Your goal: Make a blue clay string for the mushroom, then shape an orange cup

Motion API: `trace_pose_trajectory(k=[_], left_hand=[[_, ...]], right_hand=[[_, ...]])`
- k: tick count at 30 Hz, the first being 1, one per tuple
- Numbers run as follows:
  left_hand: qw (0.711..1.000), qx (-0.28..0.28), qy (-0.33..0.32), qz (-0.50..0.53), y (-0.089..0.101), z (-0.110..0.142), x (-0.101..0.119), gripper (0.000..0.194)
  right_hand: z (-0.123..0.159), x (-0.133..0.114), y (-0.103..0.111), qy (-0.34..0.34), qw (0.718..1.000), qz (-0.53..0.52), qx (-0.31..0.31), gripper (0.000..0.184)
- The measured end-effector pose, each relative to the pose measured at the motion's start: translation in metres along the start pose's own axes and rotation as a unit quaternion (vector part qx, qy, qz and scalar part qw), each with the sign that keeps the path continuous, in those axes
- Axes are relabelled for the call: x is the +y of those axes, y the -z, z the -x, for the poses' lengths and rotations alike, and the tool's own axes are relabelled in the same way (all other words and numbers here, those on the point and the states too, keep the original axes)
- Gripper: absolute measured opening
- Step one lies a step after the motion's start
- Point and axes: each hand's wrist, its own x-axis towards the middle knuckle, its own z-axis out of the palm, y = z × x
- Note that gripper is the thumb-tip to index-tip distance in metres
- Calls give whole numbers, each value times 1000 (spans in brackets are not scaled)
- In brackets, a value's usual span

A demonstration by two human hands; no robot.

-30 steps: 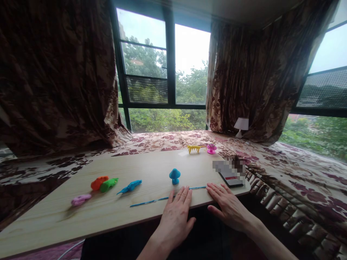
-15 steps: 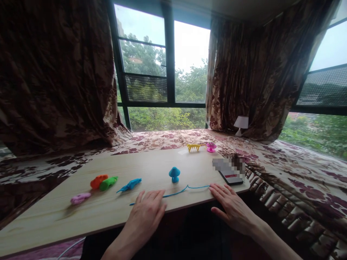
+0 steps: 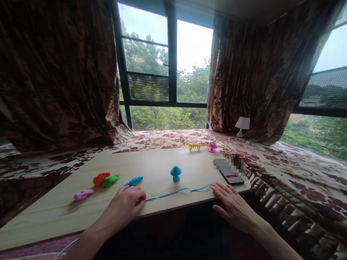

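A thin blue clay strand point(image 3: 168, 195) lies along the near side of the wooden board, with a small kink right of its middle. My left hand point(image 3: 127, 201) is curled at the strand's left end, thumb and fingers drawn together there; that end is hidden. My right hand point(image 3: 227, 199) lies flat, fingers stretched out, the fingertips touching the strand's right end. Just beyond the strand stands a blue clay mushroom point(image 3: 176, 173). Behind my left fingers is a lump of blue clay point(image 3: 135, 180), partly covered.
Orange clay point(image 3: 101, 178), green clay point(image 3: 111, 180) and pink clay point(image 3: 83, 195) lie on the board point(image 3: 151, 160) at left. A yellow four-legged figure point(image 3: 194, 147) and a magenta mushroom shape point(image 3: 212, 146) stand at the far edge. A phone point(image 3: 231, 173) rests at right.
My left hand has moved left along the strand, and its fingers have gone from flat to curled. My right hand stays in place. The strand's kink looks a little looser.
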Motion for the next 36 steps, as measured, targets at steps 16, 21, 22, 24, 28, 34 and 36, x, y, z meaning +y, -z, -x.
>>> trace_pose_trajectory(k=[16,21,22,24,28,34,36], left_hand=[[998,-5,-15,-56,7,3,-33,22],[999,-15,-20,-27,6,14,-39,31],[1000,-12,-18,-20,6,17,-39,31],[1000,-2,-12,-11,6,23,-38,30],[1000,16,-6,-8,0,28,-41,29],[996,77,21,-33,-7,34,-61,29],[992,110,26,-50,-4,32,-53,33]], right_hand=[[-13,-2,2,-2,1000,-9,10,60],[-15,-1,-3,6,1000,-10,9,59],[-12,0,-2,8,1000,-12,12,59],[-7,0,-1,6,1000,-16,19,57],[-9,4,-2,-16,999,-29,41,53],[-15,16,-4,-33,997,-28,65,48],[-13,13,-2,-34,997,-20,66,48]])
